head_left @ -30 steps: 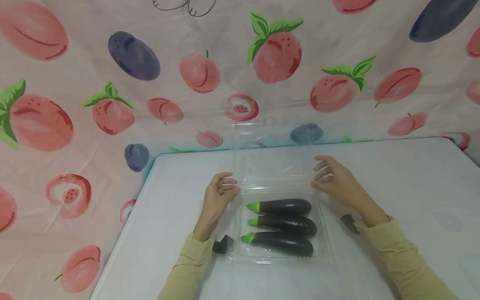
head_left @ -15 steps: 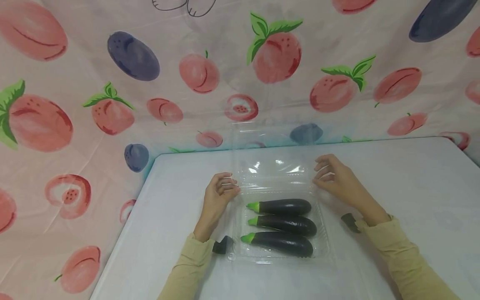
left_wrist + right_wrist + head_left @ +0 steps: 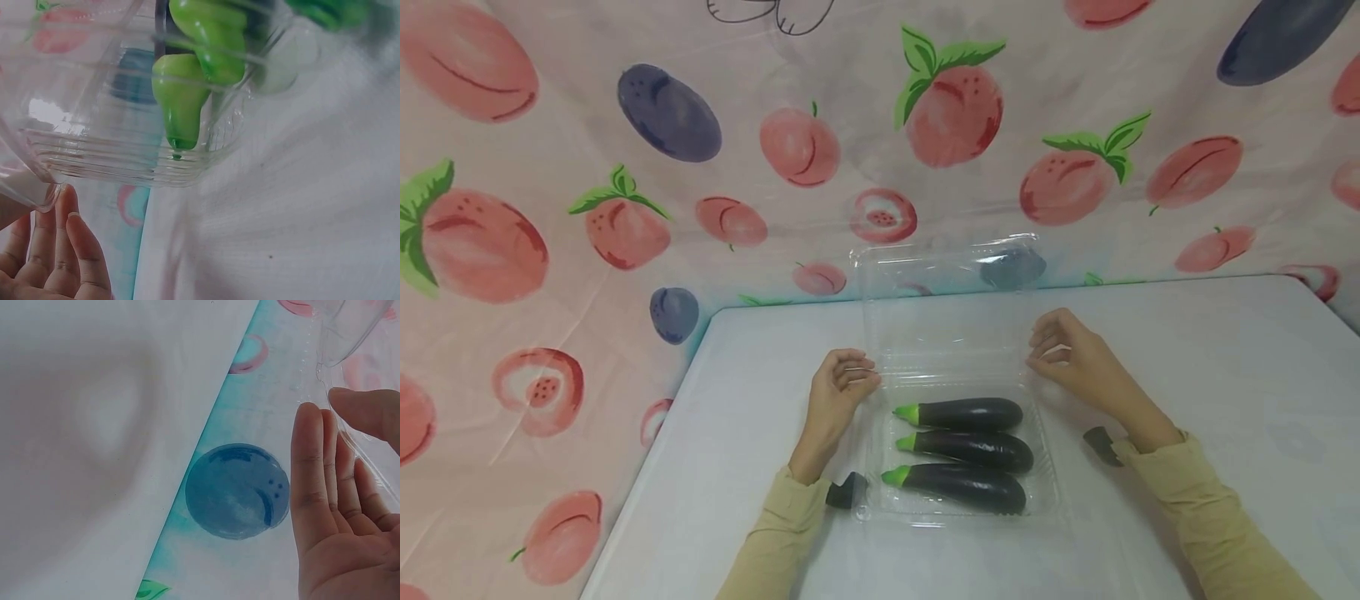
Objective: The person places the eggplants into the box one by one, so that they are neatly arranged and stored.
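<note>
A clear plastic clamshell box (image 3: 1047,467) lies open on the table, holding three dark eggplants (image 3: 973,450) side by side, green stem ends to the left. Its clear lid (image 3: 951,329) stands raised at the back. My left hand (image 3: 835,396) is at the lid's left side near the hinge, thumb and fingers pinching the rim; in the left wrist view the fingers (image 3: 87,250) meet the plastic edge. My right hand (image 3: 1078,362) pinches the lid's right rim, which runs between thumb and fingers (image 3: 309,481) in the right wrist view. Green eggplant ends (image 3: 178,94) show through the box wall.
The white table (image 3: 1210,400) reaches back to a hanging fruit-print cloth (image 3: 737,83), which also covers the left side. Dark wrist-worn devices (image 3: 846,490) sit at both cuffs, the left one close to the box's left edge.
The lid has changed its tilt: its far rim now shows brightly and more clearly against the cloth, and the glare on it has faded. Both hands and the eggplants have hardly moved.
</note>
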### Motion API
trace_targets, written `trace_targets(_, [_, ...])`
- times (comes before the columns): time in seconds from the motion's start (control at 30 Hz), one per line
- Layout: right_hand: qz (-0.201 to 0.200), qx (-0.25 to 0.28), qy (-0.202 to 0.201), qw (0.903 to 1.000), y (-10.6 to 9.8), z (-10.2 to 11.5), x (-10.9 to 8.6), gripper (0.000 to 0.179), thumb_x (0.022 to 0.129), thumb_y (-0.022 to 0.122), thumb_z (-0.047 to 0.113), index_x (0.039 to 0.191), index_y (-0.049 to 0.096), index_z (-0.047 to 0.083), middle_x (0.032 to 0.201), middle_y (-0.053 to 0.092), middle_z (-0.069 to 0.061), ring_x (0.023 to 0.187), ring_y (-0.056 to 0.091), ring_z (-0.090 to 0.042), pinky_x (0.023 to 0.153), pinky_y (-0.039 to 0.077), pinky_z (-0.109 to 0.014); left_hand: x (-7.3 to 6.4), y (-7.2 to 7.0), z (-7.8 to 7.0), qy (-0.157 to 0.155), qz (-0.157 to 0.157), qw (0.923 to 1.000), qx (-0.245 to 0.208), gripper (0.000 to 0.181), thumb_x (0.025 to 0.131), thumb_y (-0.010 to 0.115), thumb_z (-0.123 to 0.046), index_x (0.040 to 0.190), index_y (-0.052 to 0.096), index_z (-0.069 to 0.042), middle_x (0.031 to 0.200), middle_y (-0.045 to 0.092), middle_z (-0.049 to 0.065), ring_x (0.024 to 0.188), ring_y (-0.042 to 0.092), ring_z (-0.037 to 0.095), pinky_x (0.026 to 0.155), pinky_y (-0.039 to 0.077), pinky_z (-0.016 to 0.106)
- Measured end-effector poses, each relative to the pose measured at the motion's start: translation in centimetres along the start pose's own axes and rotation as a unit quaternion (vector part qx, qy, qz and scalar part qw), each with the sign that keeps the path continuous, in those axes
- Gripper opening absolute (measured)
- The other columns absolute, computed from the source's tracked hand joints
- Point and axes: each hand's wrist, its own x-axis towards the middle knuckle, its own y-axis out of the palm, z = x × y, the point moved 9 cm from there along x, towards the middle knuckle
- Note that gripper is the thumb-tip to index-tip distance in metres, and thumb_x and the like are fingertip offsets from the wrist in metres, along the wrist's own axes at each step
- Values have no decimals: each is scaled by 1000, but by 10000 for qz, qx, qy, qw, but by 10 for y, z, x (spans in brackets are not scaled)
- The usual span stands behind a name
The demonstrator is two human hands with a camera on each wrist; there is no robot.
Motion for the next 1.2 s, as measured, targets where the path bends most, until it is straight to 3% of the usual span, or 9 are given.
trace_targets(0.37, [23, -75, -103, 9999, 1, -1, 1, 30, 84, 74, -6, 103, 51, -2, 94, 62, -12, 86, 61, -1, 75, 54, -11, 0, -2, -1, 61, -26, 9999, 101, 28, 86, 71, 5, 110, 56, 3, 111, 64, 25, 95, 64, 19, 79, 57, 22])
trace_targets(0.7, [99, -126, -193, 9997, 1, 2, 0, 25, 84, 74, -7, 98, 54, 0, 90, 61, -8, 86, 61, 0, 77, 55, -11, -1, -3, -1, 49, -12, 9998, 173, 26, 87, 71, 4, 108, 56, 2, 109, 66, 22, 96, 65, 20, 80, 56, 21])
trace_targets(1.0, [33, -221, -694, 9973, 1, 7, 0, 25, 81, 73, -12, 93, 55, 0, 85, 57, -5, 82, 59, -1, 76, 56, -13, 0, -5, 2, -79, -54, 9998, 197, 24, 87, 71, 3, 107, 58, 3, 107, 67, 19, 94, 65, 16, 79, 56, 20])
trace_targets(1.2, [31, -140, -817, 9966, 1, 9, -1, 23, 81, 74, -11, 90, 57, 2, 84, 57, -5, 83, 59, 0, 76, 56, -14, 0, -8, 3, -148, -7, 9995, 291, 20, 90, 70, -2, 107, 60, 1, 108, 68, 14, 94, 65, 14, 79, 56, 20])
